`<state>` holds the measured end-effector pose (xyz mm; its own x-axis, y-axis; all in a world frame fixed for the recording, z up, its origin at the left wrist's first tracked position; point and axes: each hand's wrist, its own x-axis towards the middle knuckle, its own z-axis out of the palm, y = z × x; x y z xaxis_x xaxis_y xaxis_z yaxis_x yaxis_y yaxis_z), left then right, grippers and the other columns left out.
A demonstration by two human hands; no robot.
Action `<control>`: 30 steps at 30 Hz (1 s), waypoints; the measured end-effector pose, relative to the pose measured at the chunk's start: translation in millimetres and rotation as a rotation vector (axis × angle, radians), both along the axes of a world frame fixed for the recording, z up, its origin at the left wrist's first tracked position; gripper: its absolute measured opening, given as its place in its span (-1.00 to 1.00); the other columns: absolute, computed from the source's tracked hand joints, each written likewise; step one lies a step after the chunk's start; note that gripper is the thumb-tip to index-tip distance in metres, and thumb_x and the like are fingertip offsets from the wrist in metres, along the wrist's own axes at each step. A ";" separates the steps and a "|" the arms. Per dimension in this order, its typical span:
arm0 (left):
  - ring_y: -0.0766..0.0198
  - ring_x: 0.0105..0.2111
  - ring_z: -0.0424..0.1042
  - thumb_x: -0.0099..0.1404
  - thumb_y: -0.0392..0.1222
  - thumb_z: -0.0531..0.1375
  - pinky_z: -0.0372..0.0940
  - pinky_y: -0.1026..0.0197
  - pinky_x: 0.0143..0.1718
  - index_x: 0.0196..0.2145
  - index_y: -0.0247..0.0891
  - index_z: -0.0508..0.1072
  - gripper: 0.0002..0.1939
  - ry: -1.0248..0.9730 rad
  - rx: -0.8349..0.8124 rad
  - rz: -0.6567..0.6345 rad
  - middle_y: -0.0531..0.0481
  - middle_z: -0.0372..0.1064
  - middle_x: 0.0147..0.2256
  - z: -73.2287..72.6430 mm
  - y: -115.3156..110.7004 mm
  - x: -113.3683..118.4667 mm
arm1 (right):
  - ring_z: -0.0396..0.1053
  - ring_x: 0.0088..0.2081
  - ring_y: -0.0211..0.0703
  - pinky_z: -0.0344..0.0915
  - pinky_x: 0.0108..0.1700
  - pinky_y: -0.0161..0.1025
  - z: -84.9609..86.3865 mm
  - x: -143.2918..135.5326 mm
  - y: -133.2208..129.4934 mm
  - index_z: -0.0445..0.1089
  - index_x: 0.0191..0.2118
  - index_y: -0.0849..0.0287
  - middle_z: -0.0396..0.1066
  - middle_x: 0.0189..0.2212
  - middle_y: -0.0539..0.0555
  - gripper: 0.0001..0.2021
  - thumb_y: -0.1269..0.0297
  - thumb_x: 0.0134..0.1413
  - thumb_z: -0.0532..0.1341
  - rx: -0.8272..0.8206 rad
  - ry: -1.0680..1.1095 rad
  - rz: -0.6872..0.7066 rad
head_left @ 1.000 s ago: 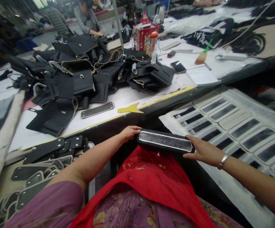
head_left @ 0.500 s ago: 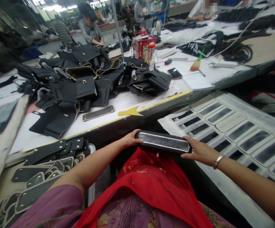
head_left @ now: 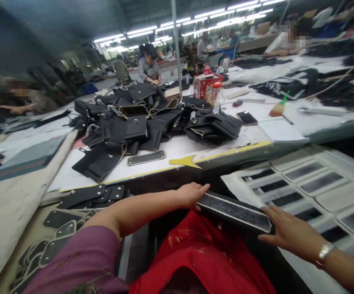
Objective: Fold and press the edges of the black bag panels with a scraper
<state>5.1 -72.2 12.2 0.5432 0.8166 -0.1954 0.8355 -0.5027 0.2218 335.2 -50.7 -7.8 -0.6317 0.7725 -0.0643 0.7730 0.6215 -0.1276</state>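
Observation:
Between my hands, above my lap, is a long black box-like leather piece (head_left: 233, 210); a grey panel with a pale border faces up on it. My left hand (head_left: 192, 194) grips its left end, thumb on the near side and fingers over the far edge. At the lower right end, my right hand (head_left: 287, 228) holds it between thumb and fingers. The piece slopes down to the right, and its underside is hidden. Just beyond, on the table edge, lie a yellow forked shape (head_left: 184, 161) and a grey strip with studs (head_left: 146, 158).
Black leather bag parts (head_left: 136, 126) are heaped on the white table (head_left: 177, 149). Studded strips (head_left: 57, 216) lie at lower left. Pale panels with dark rectangles (head_left: 322, 181) cover a board at right. A phone (head_left: 247, 118) and glue bottle (head_left: 279, 107) stand farther back. Co-workers sit beyond.
The view has swung left and up. The held piece has tilted, its right end now lower and nearer me. My left hand has shifted further over its end; both hands still hold it.

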 end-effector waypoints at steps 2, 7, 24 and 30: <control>0.01 -0.07 0.28 -0.01 0.04 0.27 0.20 0.13 -0.09 0.22 -0.45 -0.12 0.00 0.035 0.032 -0.063 -0.32 0.26 -0.03 0.1 2.5 0.6 | 0.39 -0.16 0.15 0.37 -0.18 -0.07 -9.7 6.3 5.6 0.33 -0.06 0.33 0.37 -0.14 0.33 -0.40 0.03 -0.23 0.25 0.044 0.020 0.034; 0.04 -0.08 0.27 -0.01 0.05 0.27 0.20 0.16 -0.13 0.23 -0.37 -0.17 0.01 0.057 0.093 -0.133 -0.28 0.23 -0.03 -3.0 5.1 -7.1 | 0.38 -0.12 0.18 0.37 -0.14 -0.03 -33.8 20.9 14.5 0.34 -0.06 0.32 0.37 -0.10 0.33 -0.37 -0.02 -0.25 0.26 0.135 0.084 0.072; -0.06 -0.08 0.25 -0.10 0.00 0.33 0.11 0.09 -0.06 0.23 -0.28 -0.08 0.03 -0.123 0.026 -0.156 -0.28 0.22 -0.04 -29.7 9.7 -14.6 | 0.35 -0.24 0.05 0.27 -0.19 -0.13 22.2 -20.9 -4.9 0.32 -0.16 0.30 0.34 -0.29 0.23 -0.44 -0.02 -0.28 0.27 0.007 -0.188 0.037; -0.03 -0.10 0.25 -0.05 0.07 0.29 0.12 0.10 -0.08 0.24 -0.32 -0.11 0.02 -0.070 0.018 -0.187 -0.30 0.23 -0.04 -17.4 10.0 -11.7 | 0.36 -0.24 0.07 0.30 -0.17 -0.09 17.3 -14.3 -2.9 0.32 -0.16 0.33 0.35 -0.27 0.26 -0.43 0.00 -0.29 0.27 0.018 -0.137 0.077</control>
<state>-6.6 -62.2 -5.2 0.6976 0.7030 -0.1383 0.7100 -0.6521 0.2660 320.9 -53.5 9.5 -0.6753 0.7239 -0.1411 0.7324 0.6808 -0.0123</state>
